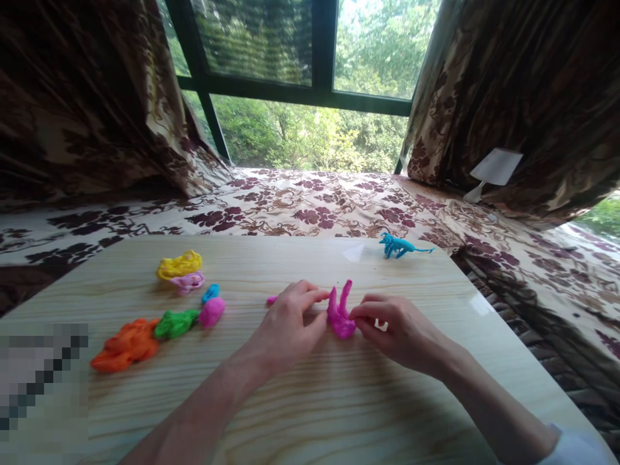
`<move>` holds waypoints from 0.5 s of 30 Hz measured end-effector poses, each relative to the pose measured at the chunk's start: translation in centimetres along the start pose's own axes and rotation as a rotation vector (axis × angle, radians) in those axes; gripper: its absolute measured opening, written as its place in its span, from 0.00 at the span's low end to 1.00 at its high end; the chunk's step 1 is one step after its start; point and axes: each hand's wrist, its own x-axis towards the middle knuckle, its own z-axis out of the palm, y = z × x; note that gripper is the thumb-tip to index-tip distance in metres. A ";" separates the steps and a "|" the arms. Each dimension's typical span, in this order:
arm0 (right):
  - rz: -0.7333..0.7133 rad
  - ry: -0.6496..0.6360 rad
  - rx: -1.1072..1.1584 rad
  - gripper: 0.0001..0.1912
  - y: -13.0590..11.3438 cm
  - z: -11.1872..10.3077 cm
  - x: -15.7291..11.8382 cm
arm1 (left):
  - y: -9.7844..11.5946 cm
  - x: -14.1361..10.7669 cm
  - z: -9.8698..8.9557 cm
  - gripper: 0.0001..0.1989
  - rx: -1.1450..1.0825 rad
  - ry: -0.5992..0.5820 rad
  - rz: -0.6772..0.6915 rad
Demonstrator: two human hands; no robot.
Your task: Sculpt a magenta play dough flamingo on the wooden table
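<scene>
A magenta clay figure (341, 321) with two upright prongs stands on the wooden table between my hands. My left hand (296, 318) is at its left side, thumb and forefinger apart, the fingertips at the figure's edge. My right hand (397, 326) pinches with thumb and forefinger at the figure's lower right side; whatever small bit lies between those fingertips is too small to make out. A small magenta piece (272, 300) lies just left of my left hand, partly hidden by it.
Orange (126, 345), green (175, 324), pink (212, 312), blue (210, 293), pale pink (188, 282) and yellow clay (179, 265) lie at the left. A blue clay animal (400, 246) stands near the table's (271, 413) back right edge. Beyond are patterned cloth and a white lamp (496, 166).
</scene>
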 end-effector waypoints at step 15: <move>-0.097 -0.043 -0.203 0.14 -0.5 0.2 -0.3 | 0.1 -0.1 0.4 0.10 0.102 -0.036 0.063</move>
